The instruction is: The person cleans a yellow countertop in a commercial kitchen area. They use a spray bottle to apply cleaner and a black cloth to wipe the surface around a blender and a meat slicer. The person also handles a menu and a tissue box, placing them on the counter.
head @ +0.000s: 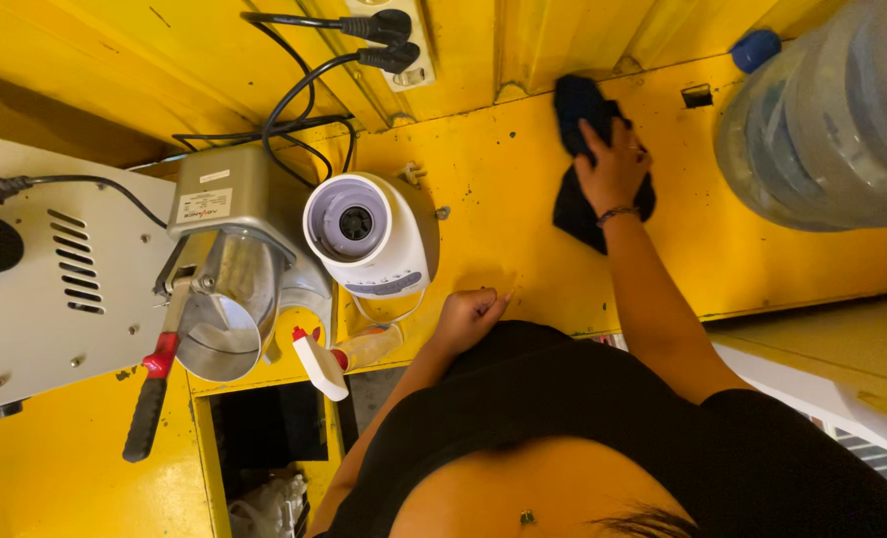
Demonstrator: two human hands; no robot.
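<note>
Right hand pressed dark cloth flat on yellow surface, wiping; left hand clenched, empty, near edge.

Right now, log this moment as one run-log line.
right hand: pressing dark cloth on yellow counter | left hand: loosely closed on counter edge, empty | spray bottle beside it
</note>
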